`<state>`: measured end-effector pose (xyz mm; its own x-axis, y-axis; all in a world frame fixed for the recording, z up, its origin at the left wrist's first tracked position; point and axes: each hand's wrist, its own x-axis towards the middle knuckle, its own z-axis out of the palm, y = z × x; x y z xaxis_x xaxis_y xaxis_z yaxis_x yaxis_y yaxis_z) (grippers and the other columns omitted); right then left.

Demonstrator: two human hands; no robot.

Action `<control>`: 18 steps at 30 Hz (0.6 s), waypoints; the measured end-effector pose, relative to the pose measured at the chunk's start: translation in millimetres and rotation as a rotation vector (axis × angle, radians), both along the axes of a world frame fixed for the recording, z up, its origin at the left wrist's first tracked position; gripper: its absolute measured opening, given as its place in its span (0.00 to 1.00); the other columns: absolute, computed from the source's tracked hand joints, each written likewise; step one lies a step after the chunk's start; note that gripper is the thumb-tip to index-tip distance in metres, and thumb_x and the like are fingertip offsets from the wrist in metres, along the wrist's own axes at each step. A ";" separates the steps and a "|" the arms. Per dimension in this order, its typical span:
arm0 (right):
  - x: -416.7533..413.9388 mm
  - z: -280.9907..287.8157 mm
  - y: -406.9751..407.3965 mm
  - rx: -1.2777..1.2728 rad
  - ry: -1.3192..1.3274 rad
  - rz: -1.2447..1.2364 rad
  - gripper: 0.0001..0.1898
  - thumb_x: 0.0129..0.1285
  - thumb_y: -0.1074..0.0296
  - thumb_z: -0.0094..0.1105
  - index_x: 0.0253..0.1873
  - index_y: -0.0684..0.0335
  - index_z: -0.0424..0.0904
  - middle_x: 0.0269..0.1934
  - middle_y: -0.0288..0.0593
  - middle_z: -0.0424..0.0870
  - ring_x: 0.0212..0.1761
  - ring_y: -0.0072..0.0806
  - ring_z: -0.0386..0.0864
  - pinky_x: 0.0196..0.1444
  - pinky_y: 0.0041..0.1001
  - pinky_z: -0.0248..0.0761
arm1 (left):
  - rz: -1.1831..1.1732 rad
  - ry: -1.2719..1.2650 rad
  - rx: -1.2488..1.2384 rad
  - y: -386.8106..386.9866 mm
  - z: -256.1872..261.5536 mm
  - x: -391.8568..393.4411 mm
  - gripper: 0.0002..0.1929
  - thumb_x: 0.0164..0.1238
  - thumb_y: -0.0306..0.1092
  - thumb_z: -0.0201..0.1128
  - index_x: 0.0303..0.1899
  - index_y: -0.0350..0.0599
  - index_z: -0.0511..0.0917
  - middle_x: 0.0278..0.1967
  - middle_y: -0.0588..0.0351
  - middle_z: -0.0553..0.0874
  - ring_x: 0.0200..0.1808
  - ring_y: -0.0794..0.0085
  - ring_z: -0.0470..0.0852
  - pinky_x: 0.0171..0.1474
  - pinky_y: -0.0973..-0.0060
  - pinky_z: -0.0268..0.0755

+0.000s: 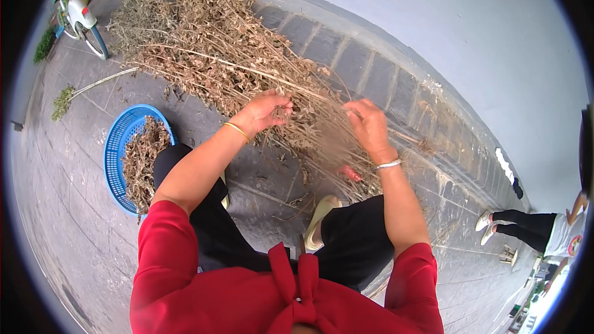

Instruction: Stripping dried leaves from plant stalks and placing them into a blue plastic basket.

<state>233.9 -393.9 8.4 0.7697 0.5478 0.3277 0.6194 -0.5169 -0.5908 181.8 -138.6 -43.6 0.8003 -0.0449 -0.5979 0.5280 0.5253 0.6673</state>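
Observation:
A large heap of dried leafy stalks [204,51] lies before me on the floor. My left hand [271,109], with a yellow bangle at the wrist, is at the near edge of the heap, its fingers curled around bits of dry leaf. Over the stems to the right, my right hand [369,120] pinches a thin dry stem between thumb and fingers; a silver bangle is on that wrist. Below it, something red [350,173] lies among the stems. A blue plastic basket [113,157] beside my left knee holds crumpled dry leaves [144,162].
A raised paved ledge [343,55] runs along the wall [417,14] behind the heap. A bicycle [83,18] stands at the upper left, near a loose green-tipped stalk [100,82]. Another person [533,229] stands at the far right near a small stool [508,255].

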 end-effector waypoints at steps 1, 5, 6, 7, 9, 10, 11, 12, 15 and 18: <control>0.3 -0.1 -0.4 0.001 0.010 0.002 0.09 0.52 0.78 0.57 0.39 0.59 0.78 0.34 0.44 0.78 0.33 0.43 0.77 0.35 0.34 0.69 | -0.016 -0.040 0.022 1.4 1.5 -0.8 0.05 0.63 0.32 0.58 0.38 0.48 0.73 0.29 0.63 0.78 0.30 0.79 0.75 0.36 0.76 0.70; 0.0 -0.5 -0.4 0.003 0.050 0.011 0.09 0.53 0.77 0.57 0.39 0.60 0.78 0.33 0.45 0.78 0.32 0.43 0.77 0.35 0.34 0.69 | 0.002 -0.062 0.115 6.0 10.9 -0.3 0.11 0.63 0.43 0.61 0.40 0.51 0.72 0.24 0.68 0.72 0.21 0.83 0.66 0.32 0.78 0.67; 0.1 -0.4 0.1 0.004 0.050 0.014 0.09 0.53 0.77 0.57 0.39 0.60 0.78 0.33 0.45 0.78 0.32 0.43 0.77 0.35 0.34 0.69 | 0.018 -0.046 0.114 6.8 13.5 0.8 0.13 0.62 0.48 0.61 0.39 0.53 0.72 0.22 0.69 0.68 0.19 0.85 0.63 0.29 0.79 0.66; 0.2 0.0 0.4 0.022 0.052 0.017 0.09 0.53 0.77 0.57 0.40 0.60 0.78 0.33 0.45 0.78 0.32 0.43 0.76 0.35 0.34 0.69 | 0.015 -0.058 0.107 7.5 15.7 1.3 0.13 0.62 0.48 0.61 0.39 0.53 0.72 0.22 0.69 0.68 0.19 0.85 0.63 0.29 0.79 0.66; 0.1 1.1 0.8 0.040 0.054 0.021 0.09 0.53 0.77 0.57 0.40 0.60 0.78 0.33 0.45 0.77 0.32 0.43 0.76 0.35 0.34 0.68 | 0.102 0.024 0.127 8.0 17.8 3.3 0.13 0.61 0.49 0.62 0.33 0.54 0.70 0.22 0.70 0.68 0.20 0.84 0.63 0.27 0.81 0.65; 0.1 1.7 0.7 0.040 0.041 0.032 0.09 0.53 0.77 0.57 0.40 0.60 0.78 0.32 0.45 0.77 0.32 0.43 0.76 0.34 0.33 0.68 | 0.117 0.049 0.144 8.8 17.7 4.0 0.13 0.61 0.49 0.62 0.33 0.54 0.70 0.22 0.70 0.68 0.20 0.84 0.63 0.27 0.81 0.65; 0.0 2.2 0.8 0.024 0.040 0.018 0.09 0.53 0.77 0.57 0.40 0.60 0.78 0.32 0.45 0.77 0.31 0.43 0.76 0.34 0.33 0.68 | 0.144 0.068 0.107 9.3 16.5 5.0 0.12 0.61 0.48 0.62 0.33 0.54 0.71 0.21 0.70 0.68 0.19 0.85 0.63 0.26 0.82 0.65; -0.3 2.3 0.9 0.038 0.029 0.044 0.09 0.53 0.77 0.57 0.40 0.60 0.78 0.32 0.45 0.77 0.31 0.43 0.76 0.34 0.33 0.68 | 0.172 0.071 0.073 10.0 14.5 6.0 0.12 0.61 0.48 0.62 0.33 0.54 0.71 0.21 0.69 0.68 0.18 0.85 0.62 0.24 0.82 0.64; -0.8 1.2 1.2 0.050 -0.001 0.078 0.09 0.53 0.77 0.56 0.40 0.60 0.78 0.32 0.45 0.77 0.31 0.43 0.76 0.33 0.34 0.69 | 0.200 -0.017 0.043 11.8 5.3 9.1 0.11 0.62 0.46 0.62 0.33 0.52 0.72 0.20 0.68 0.67 0.17 0.84 0.61 0.22 0.83 0.63; 0.2 -0.9 0.5 0.038 0.004 0.054 0.09 0.53 0.77 0.56 0.40 0.60 0.79 0.32 0.45 0.77 0.31 0.43 0.76 0.33 0.34 0.69 | 0.159 -0.045 0.028 14.3 -2.5 11.0 0.09 0.63 0.43 0.61 0.33 0.51 0.72 0.20 0.69 0.67 0.17 0.84 0.62 0.23 0.82 0.63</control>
<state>234.1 -393.4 7.4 0.7406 0.5759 0.3462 0.6435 -0.4597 -0.6120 192.8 -124.3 -46.2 0.8221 0.1010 -0.5603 0.4085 0.5808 0.7041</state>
